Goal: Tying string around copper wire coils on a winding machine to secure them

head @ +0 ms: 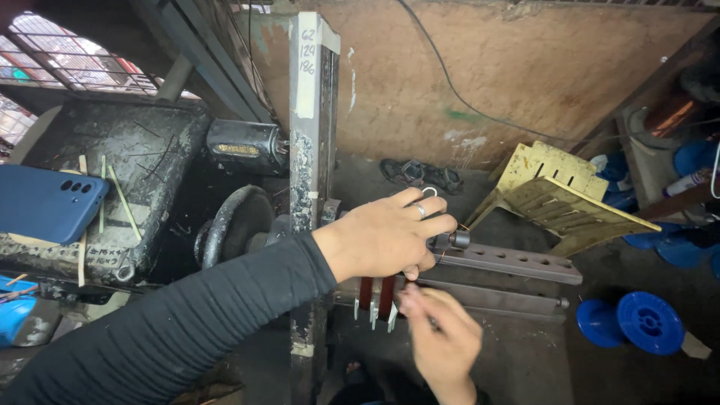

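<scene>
My left hand (390, 236) comes in from the left in a black sleeve (172, 330) and curls closed over the top of a bar (510, 261) with holes along it, just where a small knob (456, 239) sticks out. My right hand (442, 341) sits below it, blurred, fingers pinched at the red coil (376, 298) that hangs between the two hands; it seems to grip the coil's lower edge, though the blur makes that hard to say. Left of my arm stands a big dark machine (127, 180) with a wheel (236, 221), and an upright post (311, 150) rises behind my wrist. A yellow slatted piece (562, 199) leans at right, a blue spool (649, 322) on the floor below it, a blue phone (45, 202) at far left.
</scene>
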